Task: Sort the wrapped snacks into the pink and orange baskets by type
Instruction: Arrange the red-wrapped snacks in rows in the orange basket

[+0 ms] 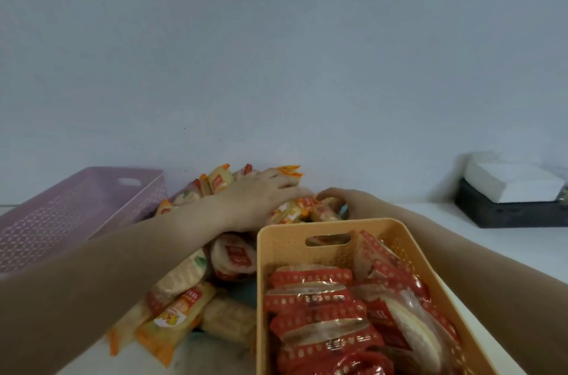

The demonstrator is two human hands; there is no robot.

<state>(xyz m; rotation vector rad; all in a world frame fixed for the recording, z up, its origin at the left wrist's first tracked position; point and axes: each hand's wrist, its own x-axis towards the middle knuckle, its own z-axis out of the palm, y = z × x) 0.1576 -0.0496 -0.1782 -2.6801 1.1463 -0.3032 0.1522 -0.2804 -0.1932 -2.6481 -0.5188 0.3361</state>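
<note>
A pile of orange-and-yellow wrapped snacks (181,310) lies on the white table between the two baskets. The pink basket (92,173) stands at the left; no snacks show in its visible part. The orange basket (261,267) stands near me at the right and holds several red-wrapped snacks (319,298). My left hand (258,196) reaches over the far end of the pile, its fingers curled over an orange-wrapped snack (287,212). My right hand (344,199) is behind the orange basket, fingers curled on a snack (322,210) at the pile's right end. The two hands' fingertips nearly meet.
A plain wall runs close behind the pile. At the far right sits a dark box (507,215) with a stack of white paper (516,181) on it. The orange basket's near end runs past the bottom of the frame.
</note>
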